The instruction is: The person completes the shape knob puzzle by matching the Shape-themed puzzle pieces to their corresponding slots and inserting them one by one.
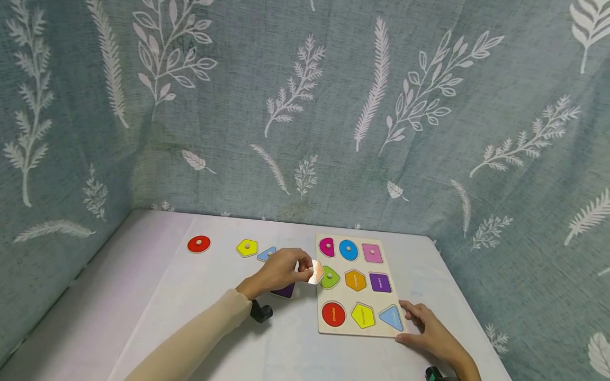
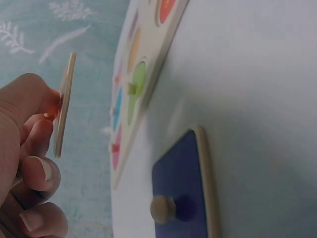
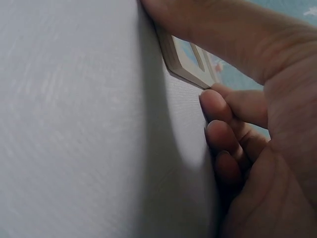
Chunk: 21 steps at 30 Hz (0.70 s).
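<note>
My left hand (image 1: pixel 288 266) pinches a thin wooden puzzle piece (image 1: pixel 316 272) by its small knob, beside the left edge of the puzzle board (image 1: pixel 350 333). Glare washes over the piece's orange-looking face; in the left wrist view it shows edge-on, above the table. At the board's lower right corner, my right hand (image 1: pixel 429 330) grips the edges between thumb and curled fingers. Knobbed magenta, blue, pink and green (image 1: pixel 330 278) pieces sit in the board. Labelled orange hexagon (image 1: pixel 355 280), purple square, red circle, yellow pentagon and blue triangle places show no knobs.
Left of the board lie a loose red circle (image 1: pixel 198 244), a yellow pentagon (image 1: pixel 247 247) and a partly hidden blue triangle (image 1: pixel 267 254). A purple piece (image 2: pixel 181 183) lies below my left hand. Patterned cloth (image 1: pixel 286 106) hangs behind the white table (image 1: pixel 295 349).
</note>
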### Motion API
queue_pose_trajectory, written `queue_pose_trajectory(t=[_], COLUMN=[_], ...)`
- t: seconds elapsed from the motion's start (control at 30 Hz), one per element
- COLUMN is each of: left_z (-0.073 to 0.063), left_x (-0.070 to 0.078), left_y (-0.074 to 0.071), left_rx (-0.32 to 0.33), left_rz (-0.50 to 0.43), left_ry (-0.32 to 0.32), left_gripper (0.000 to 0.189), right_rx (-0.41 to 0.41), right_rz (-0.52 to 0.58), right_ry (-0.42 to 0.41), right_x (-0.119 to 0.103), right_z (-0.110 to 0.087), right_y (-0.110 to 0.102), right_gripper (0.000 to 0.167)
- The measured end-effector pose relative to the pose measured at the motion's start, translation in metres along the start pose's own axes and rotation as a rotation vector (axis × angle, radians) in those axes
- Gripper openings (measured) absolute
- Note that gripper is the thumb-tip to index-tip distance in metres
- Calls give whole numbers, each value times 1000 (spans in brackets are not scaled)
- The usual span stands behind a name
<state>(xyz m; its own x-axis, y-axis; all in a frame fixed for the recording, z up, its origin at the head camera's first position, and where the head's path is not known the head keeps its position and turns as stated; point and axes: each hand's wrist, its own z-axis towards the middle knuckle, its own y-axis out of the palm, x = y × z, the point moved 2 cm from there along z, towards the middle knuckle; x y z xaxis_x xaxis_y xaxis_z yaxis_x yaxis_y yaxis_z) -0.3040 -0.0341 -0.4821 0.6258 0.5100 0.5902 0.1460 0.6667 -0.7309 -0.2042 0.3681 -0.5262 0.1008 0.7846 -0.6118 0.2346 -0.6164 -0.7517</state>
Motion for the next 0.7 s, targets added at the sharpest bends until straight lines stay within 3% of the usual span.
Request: queue_pose_trajectory(t=[0.37,0.7], left_z=[18,34], left_x=[7,11], left_y=[15,40], left_rx=[-6,-69], left_rz=[-26,-32], left_ry=[11,-24], left_gripper=[9,11], right_rx=[1,23], right_rz=[25,-8], right_ry=[-31,-4], right_x=[2,0], right_z=[0,1], right_y=[-2,0], right_gripper=[93,96])
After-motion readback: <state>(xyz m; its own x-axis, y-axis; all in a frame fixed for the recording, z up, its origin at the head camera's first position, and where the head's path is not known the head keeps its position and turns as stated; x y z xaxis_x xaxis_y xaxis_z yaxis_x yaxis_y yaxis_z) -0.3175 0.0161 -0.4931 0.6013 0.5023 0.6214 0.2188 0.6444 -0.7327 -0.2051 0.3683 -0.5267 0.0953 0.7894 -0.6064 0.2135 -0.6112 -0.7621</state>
